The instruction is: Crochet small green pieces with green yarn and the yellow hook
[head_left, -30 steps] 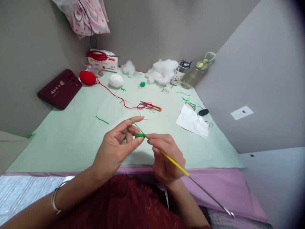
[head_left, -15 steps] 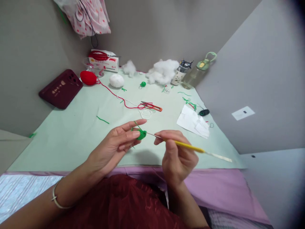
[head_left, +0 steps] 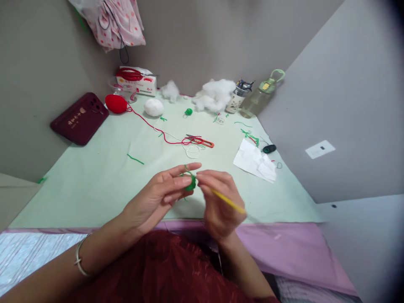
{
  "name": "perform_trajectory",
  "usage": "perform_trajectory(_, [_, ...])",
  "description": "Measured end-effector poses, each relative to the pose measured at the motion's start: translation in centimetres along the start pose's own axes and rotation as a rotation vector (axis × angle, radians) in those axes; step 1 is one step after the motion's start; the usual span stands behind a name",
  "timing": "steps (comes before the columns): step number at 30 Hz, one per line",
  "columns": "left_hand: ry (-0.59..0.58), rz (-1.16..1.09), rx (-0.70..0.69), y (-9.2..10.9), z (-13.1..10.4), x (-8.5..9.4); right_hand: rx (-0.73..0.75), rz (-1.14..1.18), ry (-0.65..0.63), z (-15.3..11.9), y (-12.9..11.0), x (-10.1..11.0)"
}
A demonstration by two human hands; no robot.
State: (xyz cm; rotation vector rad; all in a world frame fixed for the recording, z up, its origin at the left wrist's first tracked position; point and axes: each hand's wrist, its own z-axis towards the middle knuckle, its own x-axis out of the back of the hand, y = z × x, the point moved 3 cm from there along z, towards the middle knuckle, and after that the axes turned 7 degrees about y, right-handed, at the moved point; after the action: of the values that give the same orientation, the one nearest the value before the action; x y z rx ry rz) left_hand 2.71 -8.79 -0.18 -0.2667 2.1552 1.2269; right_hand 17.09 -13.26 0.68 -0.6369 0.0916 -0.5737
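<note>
Between the thumb and fingers of my left hand [head_left: 160,189] is a small green crochet piece [head_left: 190,184]. A strand of green yarn [head_left: 187,168] runs over its stretched index finger. My right hand [head_left: 222,202] grips a crochet hook [head_left: 229,202] by its yellow handle, slightly blurred by motion. The hook's tip is at the right edge of the green piece, hidden by the fingers, so I cannot tell whether it sits in a stitch. Beyond the hands, orange-handled snips [head_left: 205,142] lie across red yarn [head_left: 158,134] and white yarn.
At the back left are a red yarn ball [head_left: 116,104], a white ball [head_left: 153,107], a dark red phone [head_left: 79,118] and a tissue box [head_left: 147,86]. White stuffing [head_left: 214,94], a pen cup [head_left: 235,101] and a bottle [head_left: 257,99] line the back. White paper [head_left: 249,160] lies right.
My right hand has moved left, bringing the hook up against the green piece, and the handle has turned steeper. My left hand has shifted slightly right with the piece.
</note>
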Motion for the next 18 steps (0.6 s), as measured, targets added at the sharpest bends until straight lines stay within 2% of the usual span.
perform_trajectory(3, [0.032,0.006,-0.054,0.4,0.0,0.2,-0.310,0.266,0.066,0.7,0.8,0.1])
perform_trajectory(5, [0.030,0.083,-0.138,0.5,0.0,0.0,-0.409,0.363,0.031,0.8,0.9,-0.2])
perform_trajectory(8, [0.009,0.184,-0.213,0.3,-0.3,-0.2,-0.452,0.367,-0.018,0.7,1.1,-0.5])
perform_trajectory(14, [0.020,0.237,-0.255,0.7,-0.5,-0.2,-0.642,0.531,0.023,0.3,2.0,-0.3])
perform_trajectory(18, [0.056,0.310,-0.283,0.8,-0.5,0.2,-0.615,0.526,0.016,0.6,1.6,-0.1])
